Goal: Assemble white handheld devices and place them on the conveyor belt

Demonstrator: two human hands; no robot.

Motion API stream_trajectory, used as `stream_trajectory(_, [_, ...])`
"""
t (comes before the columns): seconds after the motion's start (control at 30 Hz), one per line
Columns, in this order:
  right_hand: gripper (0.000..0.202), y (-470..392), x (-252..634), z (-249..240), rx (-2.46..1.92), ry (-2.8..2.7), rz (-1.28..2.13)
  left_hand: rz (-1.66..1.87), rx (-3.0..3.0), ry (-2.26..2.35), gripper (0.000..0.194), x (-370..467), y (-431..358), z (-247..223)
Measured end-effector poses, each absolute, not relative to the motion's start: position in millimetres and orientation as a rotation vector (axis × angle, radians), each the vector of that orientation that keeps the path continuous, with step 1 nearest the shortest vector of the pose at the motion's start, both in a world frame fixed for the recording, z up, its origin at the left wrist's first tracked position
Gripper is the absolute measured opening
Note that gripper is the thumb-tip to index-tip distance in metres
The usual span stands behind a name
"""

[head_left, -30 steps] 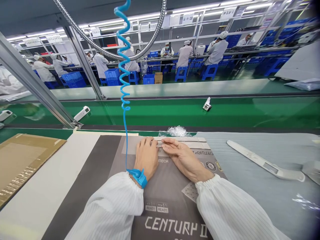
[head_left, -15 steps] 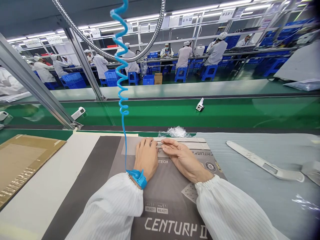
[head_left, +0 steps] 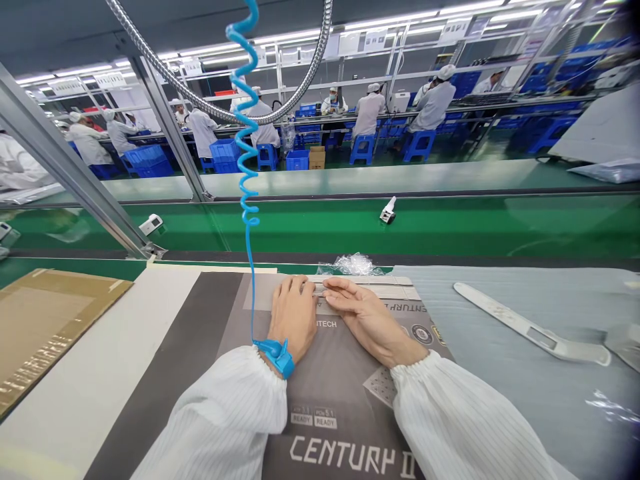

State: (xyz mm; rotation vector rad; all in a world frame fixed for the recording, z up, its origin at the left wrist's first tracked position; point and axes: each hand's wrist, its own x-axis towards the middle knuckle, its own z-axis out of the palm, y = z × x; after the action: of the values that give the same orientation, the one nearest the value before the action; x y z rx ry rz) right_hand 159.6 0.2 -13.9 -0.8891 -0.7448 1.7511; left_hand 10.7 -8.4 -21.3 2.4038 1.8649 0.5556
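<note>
On the desk (head_left: 115, 267), the printed cardboard (head_left: 345, 383) could slide if pushed unevenly. The coiled cord (head_left: 245, 26) could snag if the left hand (head_left: 294, 317) jerks. Its fingers and the right hand's (head_left: 367, 319) touch the cardboard's far area; any grip is impossible to tell.

Ahead of me, a small white device (head_left: 387, 211) lay on the green belt (head_left: 310, 233); to my right, a long pale part (head_left: 525, 327) rested on a grey sheet (head_left: 480, 387).

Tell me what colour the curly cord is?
The curly cord is bright blue, clearest in the head view.
</note>
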Motion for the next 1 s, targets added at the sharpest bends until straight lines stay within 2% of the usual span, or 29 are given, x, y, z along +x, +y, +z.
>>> stream_trajectory(0.6, [0.037,-2,161,-13,-0.941,-0.833,1.708,0.556,2.39,1.868,0.021,11,-8,-21])
stream_trajectory(0.7, [0.037,3,171,-10,-1.087,-1.076,1.51,0.561,2.386,1.859,0.02,11,-8,-21])
stream_trajectory(0.87, [0.023,45,201,9,-1.501,-1.732,0.688,0.574,2.375,1.825,0.022,11,-9,-22])
stream_trajectory(0.93, [0.02,72,215,25,-1.548,-2.088,0.752,0.571,2.349,1.825,0.023,11,-9,-21])
stream_trajectory(1.0, [0.024,104,226,41,-1.534,-2.284,1.027,0.561,2.322,1.823,0.024,12,-10,-19])
